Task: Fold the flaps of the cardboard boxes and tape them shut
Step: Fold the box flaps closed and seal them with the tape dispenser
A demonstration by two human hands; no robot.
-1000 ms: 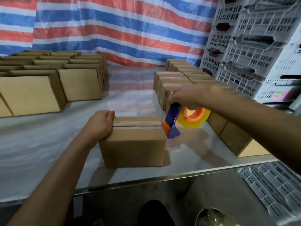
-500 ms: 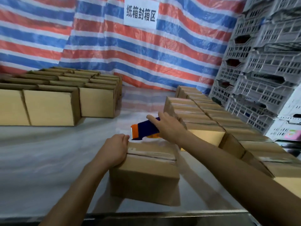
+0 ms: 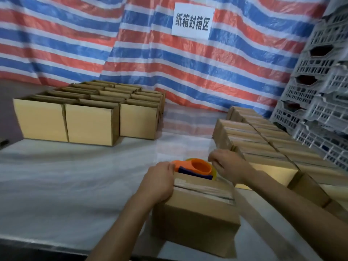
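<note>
A small cardboard box (image 3: 195, 213) lies on the table in front of me, its flaps folded and a strip of clear tape along the top seam. My left hand (image 3: 160, 181) grips the box's left top edge with curled fingers. Just behind the box lies the tape dispenser (image 3: 199, 168), on its side, orange core up, with blue body and yellow roll. My right hand (image 3: 227, 166) hovers at the dispenser's right side, knuckles up and fingers curled. Whether it still holds the dispenser is hidden.
Rows of open boxes (image 3: 90, 117) stand at the back left. Taped boxes (image 3: 263, 146) are lined up along the right, close to my right arm. Stacked white plastic crates (image 3: 323, 95) rise at far right. A striped tarp with a paper sign (image 3: 193, 19) hangs behind.
My right hand carried the tape dispenser from the box's right end over to the table behind the box, where it now lies on its side. My left hand stayed on the box.
</note>
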